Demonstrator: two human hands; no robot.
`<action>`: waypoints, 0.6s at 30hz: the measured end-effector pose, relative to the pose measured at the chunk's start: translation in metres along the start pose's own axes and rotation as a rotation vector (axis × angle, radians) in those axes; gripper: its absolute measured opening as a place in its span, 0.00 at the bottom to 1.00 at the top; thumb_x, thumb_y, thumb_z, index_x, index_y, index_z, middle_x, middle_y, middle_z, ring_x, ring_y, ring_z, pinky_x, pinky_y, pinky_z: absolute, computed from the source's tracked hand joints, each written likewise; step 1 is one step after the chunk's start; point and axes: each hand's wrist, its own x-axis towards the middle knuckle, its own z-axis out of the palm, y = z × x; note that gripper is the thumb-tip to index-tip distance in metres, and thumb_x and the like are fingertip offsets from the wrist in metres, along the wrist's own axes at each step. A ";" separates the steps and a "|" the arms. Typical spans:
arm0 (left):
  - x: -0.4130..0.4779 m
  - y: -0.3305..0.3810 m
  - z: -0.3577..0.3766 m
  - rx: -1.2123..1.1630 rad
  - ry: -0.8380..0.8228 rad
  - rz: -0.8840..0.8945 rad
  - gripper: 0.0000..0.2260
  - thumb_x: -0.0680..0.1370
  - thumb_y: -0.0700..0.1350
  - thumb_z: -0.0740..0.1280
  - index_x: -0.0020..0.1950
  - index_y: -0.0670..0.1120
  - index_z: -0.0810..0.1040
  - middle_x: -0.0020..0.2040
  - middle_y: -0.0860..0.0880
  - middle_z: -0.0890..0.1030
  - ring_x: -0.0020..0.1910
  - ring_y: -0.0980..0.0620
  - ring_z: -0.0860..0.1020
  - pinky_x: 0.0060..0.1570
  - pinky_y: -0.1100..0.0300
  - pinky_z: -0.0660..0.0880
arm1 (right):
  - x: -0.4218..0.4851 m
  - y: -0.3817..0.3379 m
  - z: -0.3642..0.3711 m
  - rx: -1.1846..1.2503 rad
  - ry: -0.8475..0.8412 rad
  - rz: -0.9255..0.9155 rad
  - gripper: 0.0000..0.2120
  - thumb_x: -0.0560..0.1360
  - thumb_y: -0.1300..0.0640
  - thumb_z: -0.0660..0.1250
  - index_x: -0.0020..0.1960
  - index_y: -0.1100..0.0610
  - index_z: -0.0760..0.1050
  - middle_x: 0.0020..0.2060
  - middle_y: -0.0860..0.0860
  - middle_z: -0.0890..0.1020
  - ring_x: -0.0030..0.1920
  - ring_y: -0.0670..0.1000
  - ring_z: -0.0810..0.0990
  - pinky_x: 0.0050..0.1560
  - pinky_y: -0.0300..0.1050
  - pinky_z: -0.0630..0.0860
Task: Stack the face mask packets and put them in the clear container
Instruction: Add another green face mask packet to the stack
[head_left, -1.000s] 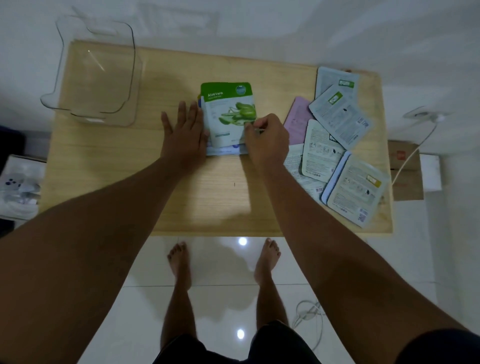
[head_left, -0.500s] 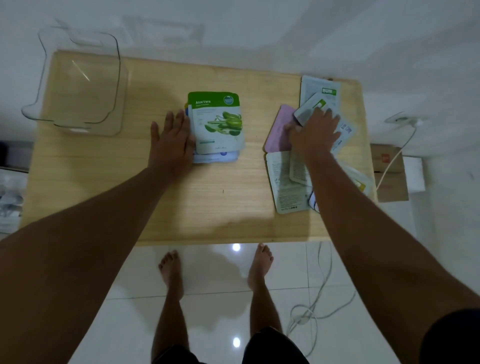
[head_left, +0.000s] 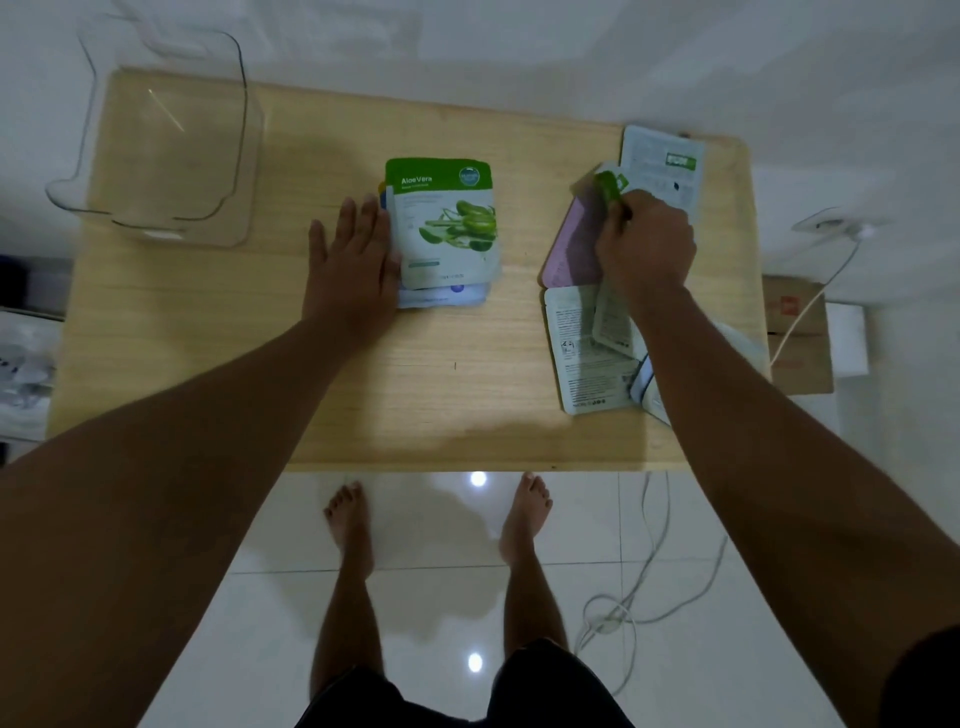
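Observation:
A small stack of face mask packets lies mid-table, topped by a green Aloe Vera packet (head_left: 447, 223). My left hand (head_left: 353, 260) rests flat against the stack's left edge, fingers spread. My right hand (head_left: 644, 241) is closed on a grey packet with a green label (head_left: 608, 187), lifting its corner off the loose pile. A pink packet (head_left: 571, 249) lies beside that hand; other grey packets (head_left: 592, 353) spread below and behind it (head_left: 662, 161). The clear container (head_left: 166, 140) stands empty at the table's far left corner.
The wooden table (head_left: 457, 405) ends just in front of my bare feet. A cardboard box (head_left: 797, 332) sits on the floor to the right, with white cables (head_left: 649, 587) trailing across the tiles. A white bag lies at the left edge (head_left: 23, 374).
My right hand left the Aloe Vera stack, crossed to the loose pile on the right and closed on a grey packet, raising it. My left hand stayed beside the stack.

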 end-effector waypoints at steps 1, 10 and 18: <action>0.000 0.000 0.000 0.003 -0.005 -0.001 0.25 0.83 0.50 0.47 0.79 0.42 0.55 0.81 0.45 0.55 0.80 0.45 0.49 0.75 0.39 0.45 | -0.002 -0.005 -0.002 0.036 0.016 -0.040 0.14 0.80 0.50 0.57 0.53 0.56 0.78 0.46 0.59 0.84 0.46 0.61 0.82 0.47 0.50 0.77; 0.002 -0.002 -0.006 -0.014 -0.052 0.007 0.25 0.83 0.50 0.49 0.79 0.41 0.54 0.81 0.44 0.54 0.80 0.43 0.49 0.75 0.38 0.45 | -0.010 -0.079 -0.014 0.647 0.177 -0.115 0.10 0.80 0.58 0.61 0.48 0.59 0.80 0.35 0.43 0.78 0.33 0.41 0.74 0.33 0.28 0.65; 0.001 -0.002 -0.005 -0.001 -0.052 0.007 0.26 0.84 0.50 0.47 0.80 0.42 0.52 0.81 0.45 0.52 0.80 0.45 0.47 0.76 0.40 0.43 | -0.028 -0.109 0.006 0.792 0.150 -0.083 0.08 0.79 0.61 0.61 0.46 0.61 0.79 0.36 0.50 0.81 0.36 0.49 0.78 0.37 0.46 0.76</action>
